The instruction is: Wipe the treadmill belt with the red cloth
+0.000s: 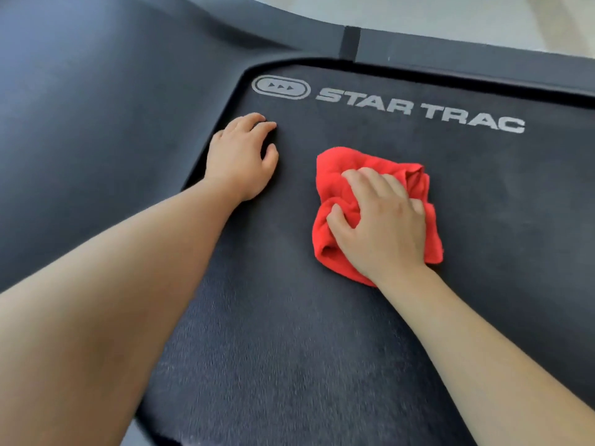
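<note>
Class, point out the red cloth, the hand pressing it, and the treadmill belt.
red cloth (335, 169): head view, bunched upper-left fold.
right hand (383, 220): head view, back of hand.
treadmill belt (289, 349): head view, bare dark surface.

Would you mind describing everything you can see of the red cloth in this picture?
The red cloth is a bright, soft, terry-looking rag, bunched into a crumpled wad with folds rather than spread flat. It lies on the dark treadmill belt, just below the white STAR TRAC lettering. The right hand presses down on it, covering its middle, thumb tucked into a fold. The left hand rests on the belt apart from it.
</note>
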A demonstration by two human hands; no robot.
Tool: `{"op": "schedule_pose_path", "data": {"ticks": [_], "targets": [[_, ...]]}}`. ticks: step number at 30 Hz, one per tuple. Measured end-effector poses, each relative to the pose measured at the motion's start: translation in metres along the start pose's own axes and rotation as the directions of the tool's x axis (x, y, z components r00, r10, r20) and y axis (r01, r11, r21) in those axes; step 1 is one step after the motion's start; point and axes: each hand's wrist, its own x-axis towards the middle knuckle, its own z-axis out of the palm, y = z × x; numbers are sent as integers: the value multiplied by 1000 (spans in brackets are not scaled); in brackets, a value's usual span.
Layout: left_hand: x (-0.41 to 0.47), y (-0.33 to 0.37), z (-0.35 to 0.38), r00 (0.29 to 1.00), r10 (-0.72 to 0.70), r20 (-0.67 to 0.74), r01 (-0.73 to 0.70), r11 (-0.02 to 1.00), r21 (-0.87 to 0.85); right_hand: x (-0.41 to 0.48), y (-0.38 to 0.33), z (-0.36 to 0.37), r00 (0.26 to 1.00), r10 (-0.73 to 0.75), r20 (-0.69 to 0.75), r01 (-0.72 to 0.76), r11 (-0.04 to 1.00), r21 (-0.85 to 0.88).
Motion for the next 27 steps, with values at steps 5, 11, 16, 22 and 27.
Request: {"op": "schedule_pose_path", "data": {"ticks": [5, 11, 16, 22, 27], "targets": [[-30, 10, -13, 996, -13, 93, 9, 999, 49, -42, -7, -11, 1000, 1, 5, -1, 1000, -17], [-162, -7, -79, 950, 120, 287, -158, 981, 112, -97, -54, -24, 996, -37, 78, 33, 999, 42], [-255, -32, -131, 982, 64, 180, -101, 973, 207, -132, -114, -15, 985, -148, 94, 139, 986, 92], [-261, -29, -126, 975, 43, 220, -105, 955, 278, -136, -132, -6, 986, -147, 73, 142, 987, 68], [-263, -33, -124, 979, 63, 193, -120, 946, 303, -93, -140, 10, 985, -150, 85, 144, 987, 65]]}}
